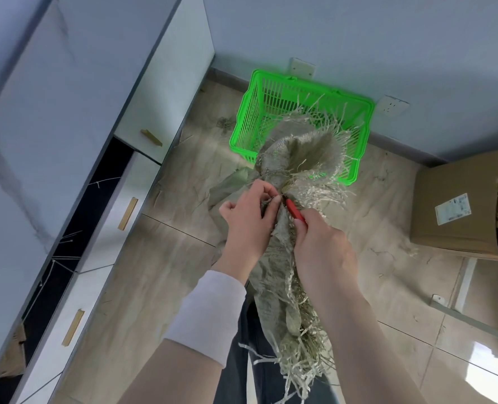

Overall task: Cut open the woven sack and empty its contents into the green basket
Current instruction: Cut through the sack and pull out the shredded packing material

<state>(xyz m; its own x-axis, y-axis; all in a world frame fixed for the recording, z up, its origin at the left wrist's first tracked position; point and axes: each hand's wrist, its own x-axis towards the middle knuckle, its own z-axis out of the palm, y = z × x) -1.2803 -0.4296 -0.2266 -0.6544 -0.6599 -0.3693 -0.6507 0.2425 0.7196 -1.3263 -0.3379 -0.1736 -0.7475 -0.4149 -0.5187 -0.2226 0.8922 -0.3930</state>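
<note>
A grey-green woven sack (303,153) with frayed, stringy edges hangs in front of me, its top end lying over the near rim of the green basket (250,112). My left hand (247,220) pinches a fold of the sack at its middle. My right hand (320,246) holds a red-handled cutting tool (295,210) whose tip touches the sack right beside my left fingers. The tool's blade is hidden in the fabric. The inside of the basket shows only its mesh wall and loose sack fibres.
White drawers with wooden handles (128,212) run along the left. A cardboard box (460,211) sits on the floor at the right. Wall sockets (393,106) are behind the basket. Loose fibres lie on the tiled floor (183,258).
</note>
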